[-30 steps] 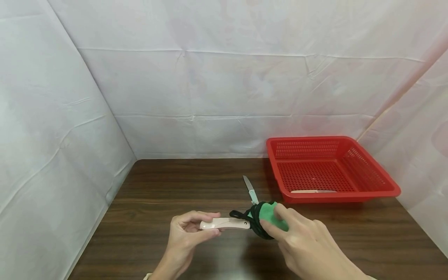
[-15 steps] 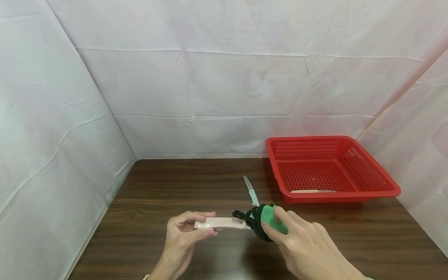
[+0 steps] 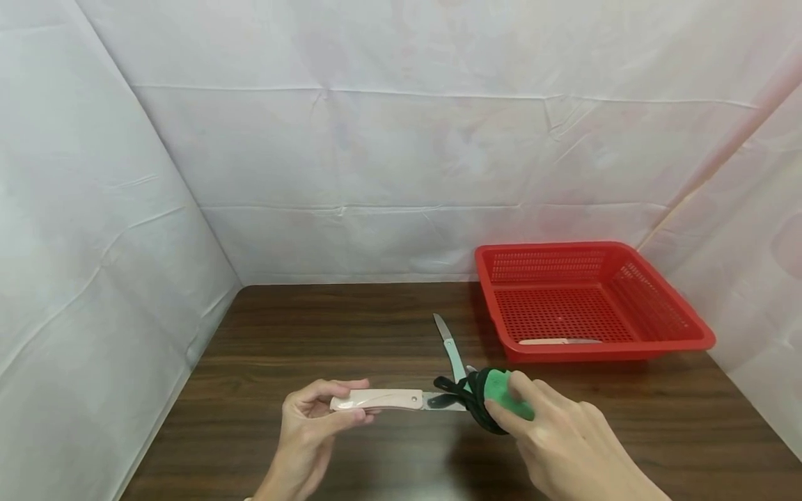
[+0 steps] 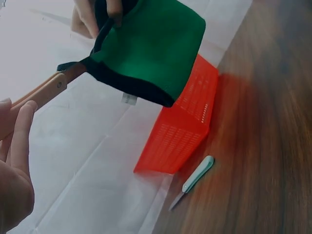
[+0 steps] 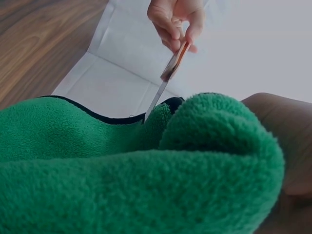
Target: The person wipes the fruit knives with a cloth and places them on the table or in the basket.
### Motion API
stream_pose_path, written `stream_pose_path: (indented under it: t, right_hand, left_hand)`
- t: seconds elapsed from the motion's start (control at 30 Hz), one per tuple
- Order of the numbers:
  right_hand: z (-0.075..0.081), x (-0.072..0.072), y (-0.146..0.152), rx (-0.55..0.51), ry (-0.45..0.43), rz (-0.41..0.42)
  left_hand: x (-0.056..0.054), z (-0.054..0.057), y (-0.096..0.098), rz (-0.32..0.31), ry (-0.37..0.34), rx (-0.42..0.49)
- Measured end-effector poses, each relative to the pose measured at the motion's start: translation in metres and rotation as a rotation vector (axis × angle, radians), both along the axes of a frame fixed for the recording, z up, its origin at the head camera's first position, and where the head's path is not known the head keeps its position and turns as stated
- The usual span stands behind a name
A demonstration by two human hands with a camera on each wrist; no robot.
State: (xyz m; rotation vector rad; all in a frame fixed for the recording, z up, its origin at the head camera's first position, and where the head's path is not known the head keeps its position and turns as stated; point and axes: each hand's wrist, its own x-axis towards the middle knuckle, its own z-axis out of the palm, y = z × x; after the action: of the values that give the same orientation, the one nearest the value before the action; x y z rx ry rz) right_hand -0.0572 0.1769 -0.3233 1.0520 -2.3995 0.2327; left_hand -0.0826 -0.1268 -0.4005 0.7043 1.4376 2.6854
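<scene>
In the head view my left hand (image 3: 307, 428) pinches the pale pink handle (image 3: 382, 399) of an unfolded folding knife. The blade (image 3: 441, 401) points right, its far part covered by a green towelling cloth (image 3: 504, 393) with black edging and a black loop. My right hand (image 3: 564, 435) grips this cloth, folded around the blade. From the right wrist view, the blade (image 5: 156, 101) runs into the fold of the cloth (image 5: 97, 185). The left wrist view shows the cloth (image 4: 151, 46) hanging down in a flap, with a small white tag.
Beyond the cloth, a second knife with a light mint handle (image 3: 454, 358) lies unfolded on the dark wooden table (image 3: 326, 320). At the back right stands a red plastic basket (image 3: 614, 353), with another pale-handled knife (image 3: 545, 342) inside. White sheeting (image 3: 376, 153) hangs behind and at the sides.
My left hand has moved left with the knife, and a length of blade now shows between handle and cloth. The right hand with the cloth has shifted a little right.
</scene>
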Motion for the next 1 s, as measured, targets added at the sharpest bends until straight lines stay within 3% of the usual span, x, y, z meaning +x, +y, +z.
stream_pose_path:
  t: [0.33, 0.7, 1.0]
  right_hand:
    - [-0.001, -0.001, 0.004, -0.036, 0.01, 0.0]
    - [0.006, 0.003, 0.005, -0.014, -0.087, -0.095]
    - [0.01, 0.002, 0.003, -0.028, -0.034, -0.084]
  left_hand:
    - [0.001, 0.001, -0.004, 0.009, -0.009, -0.015]
    - [0.0, 0.0, -0.003, 0.003, 0.041, -0.045]
    - [-0.001, 0.002, 0.005, -0.01, 0.064, -0.016]
